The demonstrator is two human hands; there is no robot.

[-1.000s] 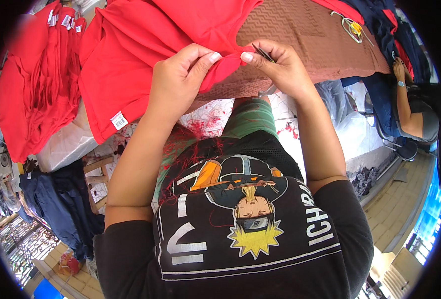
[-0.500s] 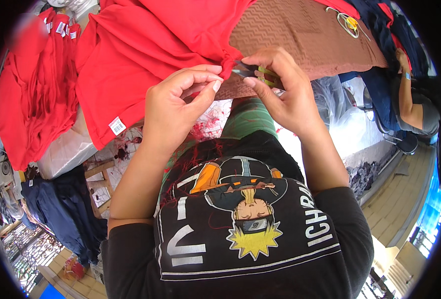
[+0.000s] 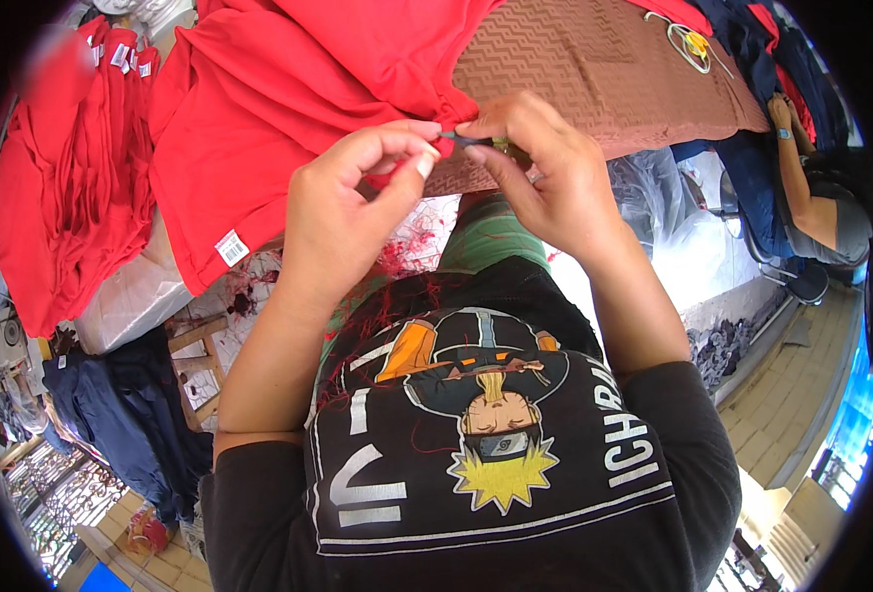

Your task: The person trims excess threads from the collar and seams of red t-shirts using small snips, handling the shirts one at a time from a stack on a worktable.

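Zigzag-textured brown cloth [image 3: 604, 79] stretches right of smooth, draped red fabric [image 3: 249, 109]; by its bunched edge, the left hand [image 3: 338, 202] pinches narrowly, on what I can't tell, the right hand [image 3: 560, 173] gripping slim dark snips [image 3: 472, 141]

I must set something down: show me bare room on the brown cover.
Free: the brown cover between the red garment, the right hand and the yellow-and-white cord. Crowded: its left, under the red garment, and past the cord, where dark garments lie.
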